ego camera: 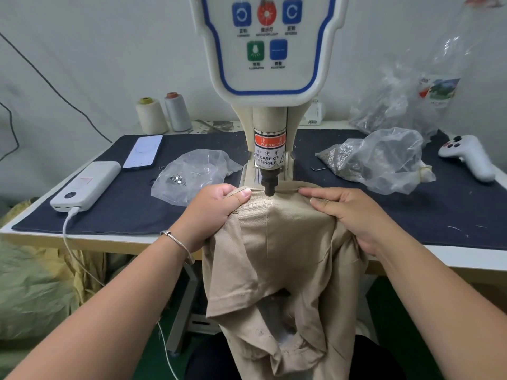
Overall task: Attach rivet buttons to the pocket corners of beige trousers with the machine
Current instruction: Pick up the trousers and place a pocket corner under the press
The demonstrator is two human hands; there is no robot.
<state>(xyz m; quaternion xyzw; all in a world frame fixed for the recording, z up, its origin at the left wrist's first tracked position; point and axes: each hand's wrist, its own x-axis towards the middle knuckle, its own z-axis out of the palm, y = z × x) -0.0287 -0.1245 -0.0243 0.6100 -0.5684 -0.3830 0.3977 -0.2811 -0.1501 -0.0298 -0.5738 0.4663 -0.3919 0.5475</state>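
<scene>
Machine (270,78): it is standing at the table's middle, its black punch (269,185) hanging just above my cloth.
Table (411,215): its dark mat is lying around the machine's base.
Trousers (277,250): the beige cloth is lying under the punch; the rest is hanging off the table edge below the machine.
Left hand (214,212): I am gripping a fold just left of the punch; fingers curled, thumb pressing on top.
Right hand (354,215): I am pinching the cloth's edge just right of the punch; fingers nearly straight.
Bag of rivets (189,174): it is lying left of the machine.
Power bank (85,186): further left; its cable is trailing down.
</scene>
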